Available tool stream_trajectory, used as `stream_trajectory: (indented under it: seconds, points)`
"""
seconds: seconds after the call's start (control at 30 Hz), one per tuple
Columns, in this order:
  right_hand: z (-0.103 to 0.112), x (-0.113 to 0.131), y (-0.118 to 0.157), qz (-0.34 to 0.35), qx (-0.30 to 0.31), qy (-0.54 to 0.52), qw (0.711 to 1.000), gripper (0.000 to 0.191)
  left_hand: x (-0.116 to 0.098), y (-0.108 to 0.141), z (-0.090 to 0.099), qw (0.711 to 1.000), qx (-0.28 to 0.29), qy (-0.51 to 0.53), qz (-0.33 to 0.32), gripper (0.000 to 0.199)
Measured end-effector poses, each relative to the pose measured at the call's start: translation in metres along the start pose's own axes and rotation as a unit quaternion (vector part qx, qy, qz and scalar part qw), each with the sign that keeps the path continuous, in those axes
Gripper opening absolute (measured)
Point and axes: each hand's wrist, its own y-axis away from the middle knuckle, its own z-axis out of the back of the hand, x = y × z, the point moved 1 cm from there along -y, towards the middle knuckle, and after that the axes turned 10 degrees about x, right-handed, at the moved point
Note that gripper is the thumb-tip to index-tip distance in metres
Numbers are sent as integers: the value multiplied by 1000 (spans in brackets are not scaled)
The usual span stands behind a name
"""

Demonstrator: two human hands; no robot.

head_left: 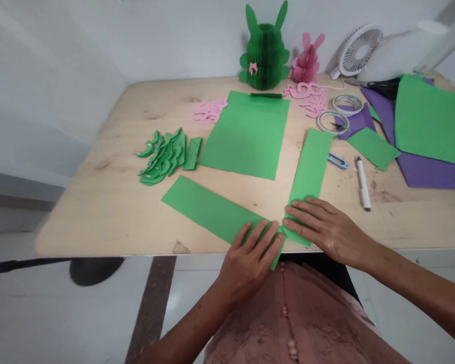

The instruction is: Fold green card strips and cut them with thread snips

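My left hand (pixel 252 255) lies with fingers stretched over the near end of a long green paper strip (pixel 208 207) that slants off to the left. Its fingertips press the paper at the table's front edge. A second green paper strip (pixel 311 162) runs away toward the back, and my right hand (pixel 322 227) rests with spread fingers on its near end. The two strips' near ends meet between my hands; whether they are joined I cannot tell. A little of the left strip sticks out past the table edge.
Beyond the strips lies a large green sheet (pixel 250 136). Green cut-outs (pixel 163 156) are piled at left, pink cut-outs (pixel 210 110) behind. A blue cutter (pixel 338 161), white marker (pixel 363 184), tape rolls (pixel 347 104) and purple paper (pixel 436 172) lie right. Paper rabbits (pixel 266 55) and a fan (pixel 360 50) stand behind.
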Motion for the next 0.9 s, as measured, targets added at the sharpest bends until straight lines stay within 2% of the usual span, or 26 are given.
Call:
stream_trajectory:
  seconds: [0.57,0.9]
  points:
    - [-1,0,1,-10,5,30,999,45,0,0,0,1000,2,2,4,39]
    - [1,1,0,-5,-2,18,1000,43,-6,-4,-3,1000,-26,11,-5,30]
